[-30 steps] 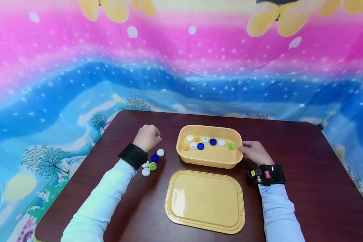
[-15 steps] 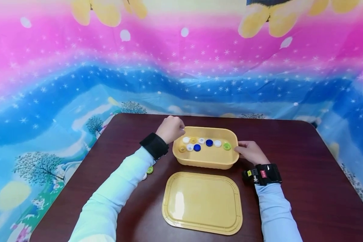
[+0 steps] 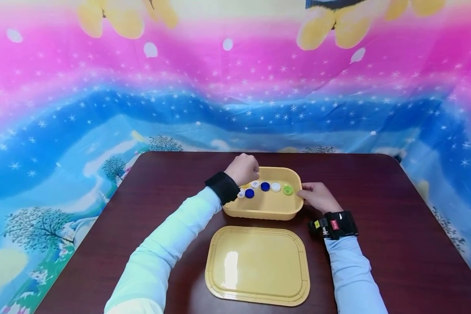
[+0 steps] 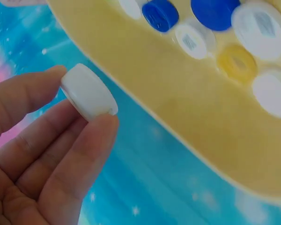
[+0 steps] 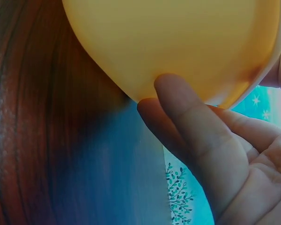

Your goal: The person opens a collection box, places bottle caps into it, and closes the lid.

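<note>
A white bottle cap [image 4: 88,91] is pinched between the thumb and fingertips of my left hand [image 3: 243,169]. That hand hangs over the left end of a yellow plastic box [image 3: 271,213], hiding part of it. Inside the box lie several caps, among them a green cap [image 3: 288,190], a blue cap [image 3: 265,186] and a white cap [image 3: 275,187]; a yellow cap [image 4: 237,63] shows in the left wrist view. At the box's right end, my right hand [image 3: 319,196] grips the wall, fingers against the outside and thumb at the rim.
A flat yellow lid [image 3: 257,265] lies on the dark brown table [image 3: 392,244] in front of the box. My left forearm [image 3: 149,253] covers the table left of the box. A patterned cloth [image 3: 235,100] hangs behind the table.
My left hand has moved right, from beside the loose caps on the table to over the box's left end. Those loose caps are now hidden behind the sleeve. My right hand stays at the box.
</note>
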